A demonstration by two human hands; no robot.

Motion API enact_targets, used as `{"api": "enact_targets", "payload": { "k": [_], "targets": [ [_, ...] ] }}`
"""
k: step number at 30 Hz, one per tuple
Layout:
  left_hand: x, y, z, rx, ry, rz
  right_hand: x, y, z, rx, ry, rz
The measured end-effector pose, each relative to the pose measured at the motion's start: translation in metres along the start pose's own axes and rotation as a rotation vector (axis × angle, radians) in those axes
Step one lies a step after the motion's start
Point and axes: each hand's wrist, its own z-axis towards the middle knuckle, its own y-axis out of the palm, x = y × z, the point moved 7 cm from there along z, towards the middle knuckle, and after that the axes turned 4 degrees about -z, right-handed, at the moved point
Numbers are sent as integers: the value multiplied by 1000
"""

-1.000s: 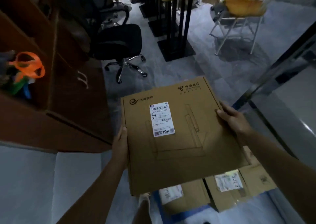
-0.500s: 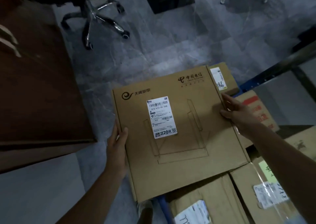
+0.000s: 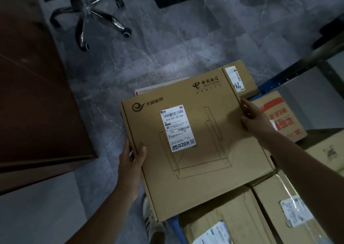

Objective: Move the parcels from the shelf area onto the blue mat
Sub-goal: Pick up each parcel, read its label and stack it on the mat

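Task is partway through, by my read: several parcels lie on the floor pile, and a strip of the blue mat [image 3: 180,229] shows under them, below the left hand [image 3: 132,159]. The flat parcel [image 3: 197,150] is in both hands over that pile, not released. I cannot tell whether its underside touches the boxes below. The shelf is out of view, so I can't say how many parcels remain there.

Left hand grips the parcel's left edge, with the thumb on the top face and the fingers tucked under, hidden. Right hand [image 3: 256,118] pinches the right edge near the far corner, fingers curled over the rim.

Relative to the hands:
- Small box with label [image 3: 247,76]: just beyond the right hand
- Red-printed box [image 3: 286,117]: just outside the right hand
- Two taped boxes [image 3: 227,215] [image 3: 290,202]: nearer the body than both hands, partly covered by the flat parcel
- White box edge [image 3: 149,90]: peeks out past the far edge, beyond the left hand

Orientation: the parcel lies flat with the label side up. The print reads upright to the wearer, logos at the far edge. It is near square, so the long axis is hard to call; it probably runs hand to hand. It is skewed slightly, with the far right corner swung away from the body.

Off-task: chair base [image 3: 93,14] well beyond the left hand, brown cabinet [image 3: 37,94] to its outside, a shoe [image 3: 152,221] below the left forearm
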Motion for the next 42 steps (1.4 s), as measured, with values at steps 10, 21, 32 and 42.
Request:
{"api": "enact_targets", "payload": {
  "k": [10,21,32,42],
  "targets": [
    [66,91,-79,-31,281,515,-49,4,-109,53,-71,-214],
    [250,278,-260,-779,532,895,-171,-185,-326,262,-102,-357],
    [286,405,-546,-1170,1193,1273,-151,-369,-589,571,-60,-683],
    [172,438,-855,-1586,1501,1293,-6,-457,-847,791,261,-515]
  ]
}}
